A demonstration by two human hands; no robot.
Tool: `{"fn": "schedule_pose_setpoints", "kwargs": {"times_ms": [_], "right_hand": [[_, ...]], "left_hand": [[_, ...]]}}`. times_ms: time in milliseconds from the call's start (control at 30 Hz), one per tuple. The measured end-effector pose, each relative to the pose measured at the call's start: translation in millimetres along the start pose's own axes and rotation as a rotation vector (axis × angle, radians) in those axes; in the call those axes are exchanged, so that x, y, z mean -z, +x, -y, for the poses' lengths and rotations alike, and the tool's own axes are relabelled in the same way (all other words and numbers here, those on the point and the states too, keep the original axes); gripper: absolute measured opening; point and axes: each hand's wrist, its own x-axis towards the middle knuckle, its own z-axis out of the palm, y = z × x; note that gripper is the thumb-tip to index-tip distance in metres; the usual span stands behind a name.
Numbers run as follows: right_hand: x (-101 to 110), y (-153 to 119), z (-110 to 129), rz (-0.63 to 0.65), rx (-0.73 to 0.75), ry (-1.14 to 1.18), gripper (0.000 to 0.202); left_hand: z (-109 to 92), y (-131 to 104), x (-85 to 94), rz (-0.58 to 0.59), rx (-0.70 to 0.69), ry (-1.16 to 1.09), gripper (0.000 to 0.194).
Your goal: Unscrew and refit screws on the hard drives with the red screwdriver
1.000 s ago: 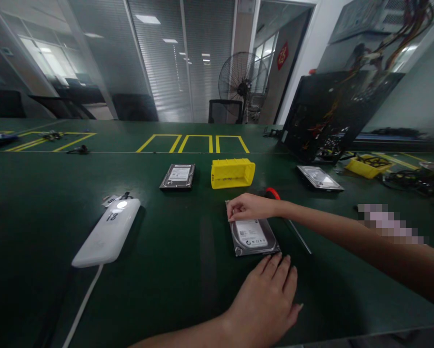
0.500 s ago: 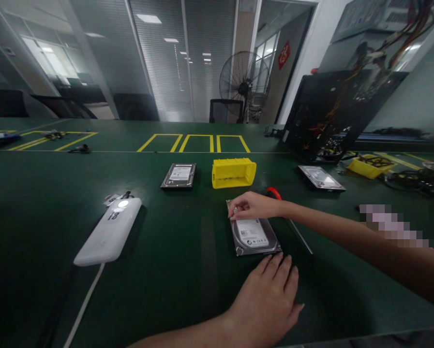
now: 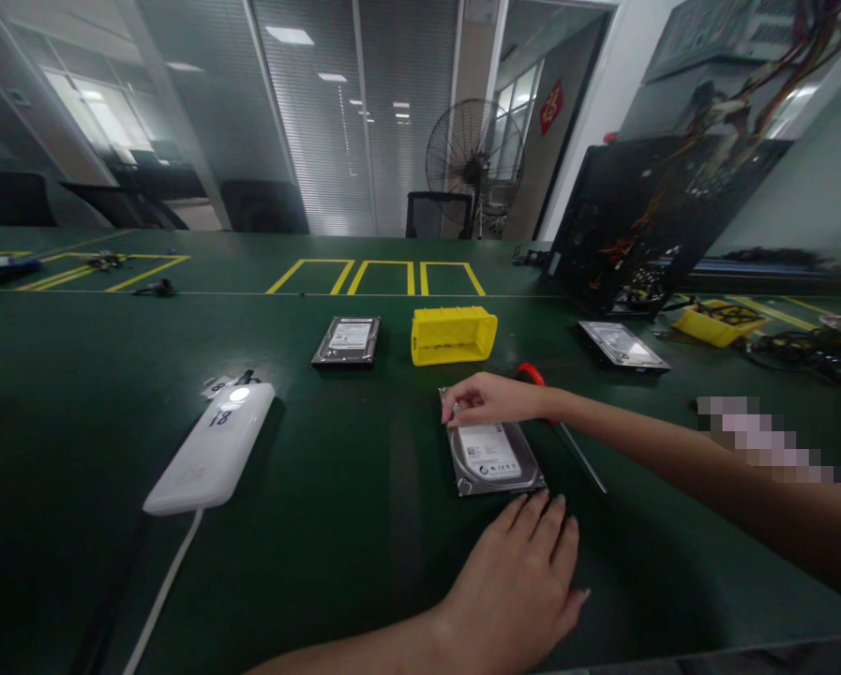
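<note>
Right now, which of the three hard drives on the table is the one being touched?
The nearest hard drive, in front of the yellow bin. The right hand pinches its far corner; the other two drives lie untouched farther back.

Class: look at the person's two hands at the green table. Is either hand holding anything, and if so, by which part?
The right hand pinches the far-left corner of the nearest hard drive; whether it grips a screw there cannot be told. The left hand holds nothing, resting flat.

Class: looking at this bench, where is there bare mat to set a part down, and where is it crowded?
Bare mat lies between the white box and the near drive, and left of the white box. It is crowded around the near drive: right hand on it, left hand before it, screwdriver beside it.
</note>
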Motion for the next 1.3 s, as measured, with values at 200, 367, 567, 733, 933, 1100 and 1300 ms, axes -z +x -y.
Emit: {"fn": "schedule_pose_setpoints", "kwargs": {"times_ms": [200,367,567,733,933,1100,1300], "right_hand": [[-1.1,1.0,4.4,-0.010,-0.031,-0.053,0.024],[-0.4,1.8,5.4,-0.002,-0.038,-0.078,0.020],[3.3,0.1,3.2,0.043,-0.028,0.028,0.025],[0.4,1.9,1.7,-0.010,-0.048,-0.049,0.024],[2.6,1.1,-1.7,0.041,-0.020,0.017,0.024],[2.8,-0.9,-3.8,0.017,-0.012,0.027,0.027],[0.3,1.9,-0.9,-0.008,-0.040,-0.057,0.022]], "left_hand": [[0.7,0.4,-1.0,-0.011,-0.009,0.007,0.050],[0.3,0.5,1.2,-0.014,-0.001,0.005,0.050],[0.5,0.5,-0.4,-0.025,-0.009,0.006,0.051],[0.1,0.2,-0.5,-0.014,-0.002,0.000,0.051],[0.0,0.0,-0.2,-0.012,0.000,0.011,0.050],[-0.7,-0.7,-0.9,-0.019,-0.003,0.019,0.050],[-0.2,-0.5,-0.7,-0.023,-0.004,0.022,0.051]]}}
